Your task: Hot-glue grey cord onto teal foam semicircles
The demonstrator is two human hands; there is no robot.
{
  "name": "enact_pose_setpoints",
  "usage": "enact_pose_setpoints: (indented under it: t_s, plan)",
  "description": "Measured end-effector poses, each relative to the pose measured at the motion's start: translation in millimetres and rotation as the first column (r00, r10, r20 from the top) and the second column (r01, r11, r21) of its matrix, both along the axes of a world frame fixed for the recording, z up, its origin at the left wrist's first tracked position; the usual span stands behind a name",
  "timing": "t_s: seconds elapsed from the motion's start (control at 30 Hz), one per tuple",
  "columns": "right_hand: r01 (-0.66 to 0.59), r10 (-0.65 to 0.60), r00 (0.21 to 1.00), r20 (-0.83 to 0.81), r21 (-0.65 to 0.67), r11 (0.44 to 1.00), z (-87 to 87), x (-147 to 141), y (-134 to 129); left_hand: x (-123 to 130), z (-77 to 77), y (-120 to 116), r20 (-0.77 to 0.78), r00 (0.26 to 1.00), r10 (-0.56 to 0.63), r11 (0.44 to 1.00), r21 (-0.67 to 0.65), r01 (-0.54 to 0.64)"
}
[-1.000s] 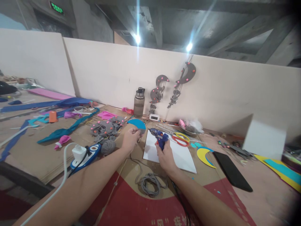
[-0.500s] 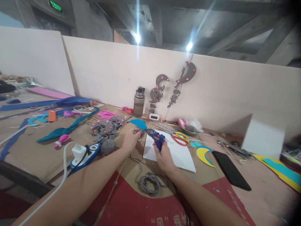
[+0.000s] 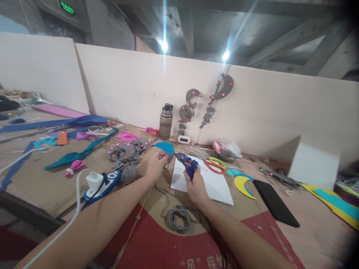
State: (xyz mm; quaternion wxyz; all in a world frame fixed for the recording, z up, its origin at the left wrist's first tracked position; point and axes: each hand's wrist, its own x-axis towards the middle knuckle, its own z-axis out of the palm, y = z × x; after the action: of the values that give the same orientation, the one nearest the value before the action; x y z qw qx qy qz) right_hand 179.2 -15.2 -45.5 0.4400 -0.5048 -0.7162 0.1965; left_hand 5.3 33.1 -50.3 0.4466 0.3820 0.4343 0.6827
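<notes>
My right hand (image 3: 197, 185) is wrapped around the handle of a blue glue gun (image 3: 190, 165), with a clear glue stick (image 3: 202, 168) jutting from its back end. The gun's nozzle points left, close to the fingertips of my left hand (image 3: 157, 164). Those fingers pinch a small grey piece (image 3: 169, 157), partly covered by the hand. Just behind it shows a blue round piece (image 3: 165, 146); I cannot tell whether the fingers touch it. A white sheet (image 3: 214, 186) lies under the gun. Below my hands rests a loose coil of grey cord (image 3: 179, 219).
Left are a grey yarn ball (image 3: 129, 174), a blue power strip (image 3: 102, 190) and grey crescents with pink dots (image 3: 123, 151). A bottle (image 3: 166, 123) stands by the board. Rightward lie scissors (image 3: 215, 166), a yellow crescent (image 3: 243, 186) and a black phone-like slab (image 3: 276, 203).
The glue gun's nozzle has shifted very slightly away from the left fingertips. Otherwise both hands keep nearly the same place and grip.
</notes>
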Motion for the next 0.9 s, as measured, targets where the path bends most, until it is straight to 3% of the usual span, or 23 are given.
enact_pose_setpoints:
  t_s: [0.23,0.43,0.53,0.6,0.73,0.83,0.9]
  plan:
    - [0.004,-0.004,0.999,-0.032,-0.009,1.0,-2.5,0,0,0,2.5,-2,0.05,0.998,-0.022,1.0,0.014,0.022]
    - [-0.004,-0.007,0.994,-0.113,-0.096,0.995,7.8,8,12,-1,5.2,-4,0.128,0.992,-0.002,1.0,0.006,0.002]
    - [0.048,-0.051,0.999,-0.013,-0.175,0.983,12.2,19,30,-2,4.5,-2,0.138,0.99,0.015,1.0,0.004,-0.016]
    - [0.131,-0.095,0.977,0.189,-0.186,0.974,13.3,28,41,-2,3.3,0,0.124,0.992,0.015,1.0,0.005,-0.016]
    - [0.245,-0.195,0.878,0.438,-0.06,0.968,18.9,43,46,-2,2.5,0,0.021,1.0,-0.003,1.0,0.024,0.003]
    - [0.278,-0.326,0.813,0.482,0.17,0.945,30.0,45,35,-2,6.7,-4,-0.126,0.992,0.024,0.999,0.035,-0.02]
    - [0.2,-0.3,0.852,0.43,0.261,0.944,37.4,38,27,-1,12.0,-9,-0.226,0.971,0.073,0.996,0.073,-0.057]
